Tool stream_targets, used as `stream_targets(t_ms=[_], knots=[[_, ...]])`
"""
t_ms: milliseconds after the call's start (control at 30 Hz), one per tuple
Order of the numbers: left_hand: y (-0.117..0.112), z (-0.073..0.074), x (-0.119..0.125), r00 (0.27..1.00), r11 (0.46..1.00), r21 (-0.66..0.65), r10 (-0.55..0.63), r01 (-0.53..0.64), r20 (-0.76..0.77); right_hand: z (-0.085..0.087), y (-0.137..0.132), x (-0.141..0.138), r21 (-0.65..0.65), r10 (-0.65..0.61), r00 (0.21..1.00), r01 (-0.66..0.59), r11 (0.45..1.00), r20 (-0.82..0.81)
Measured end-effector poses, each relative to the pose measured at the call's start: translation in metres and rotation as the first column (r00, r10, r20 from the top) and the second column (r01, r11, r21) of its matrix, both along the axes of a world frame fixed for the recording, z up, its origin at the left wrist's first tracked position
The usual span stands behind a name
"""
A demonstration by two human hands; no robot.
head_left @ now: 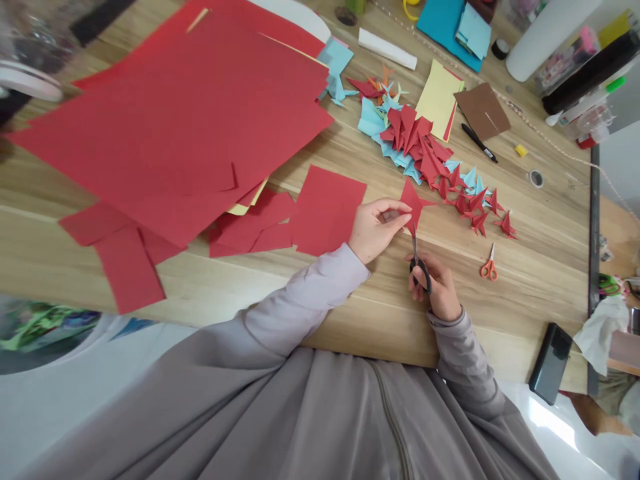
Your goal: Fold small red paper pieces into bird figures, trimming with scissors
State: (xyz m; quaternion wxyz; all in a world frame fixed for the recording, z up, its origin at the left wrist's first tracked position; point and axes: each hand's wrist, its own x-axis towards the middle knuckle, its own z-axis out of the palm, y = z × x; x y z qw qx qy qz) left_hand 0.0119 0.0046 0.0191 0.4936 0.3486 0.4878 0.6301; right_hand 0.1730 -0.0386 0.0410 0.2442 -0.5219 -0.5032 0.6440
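Clock centred on the red folded piece (pixel 411 201): left hand (pixel 375 228) at 8, thumb and fingertips closed in a pinch on its edge; right hand (pixel 442 287) at 5, fingers curled through the handles of the black scissors (pixel 415 253), blade tips at the paper's 6 o'clock edge, contact unclear. Folded-paper pile (pixel 425 155) crowds 12 to 3; orange scissors (pixel 489 269) at 4; bare tabletop (pixel 545 267) beyond them gives open room to the table's 3 o'clock edge.
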Motion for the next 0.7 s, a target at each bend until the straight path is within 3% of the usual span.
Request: stream_targets(t_ms=[700], knots=[[0.0013, -0.0025, -0.0013, 1.000, 1.000, -0.006, 0.010, -0.010, -0.001, 0.0010, 0.0010, -0.0026, -0.009, -0.016, 1.000, 0.016, 1.000, 0.010]])
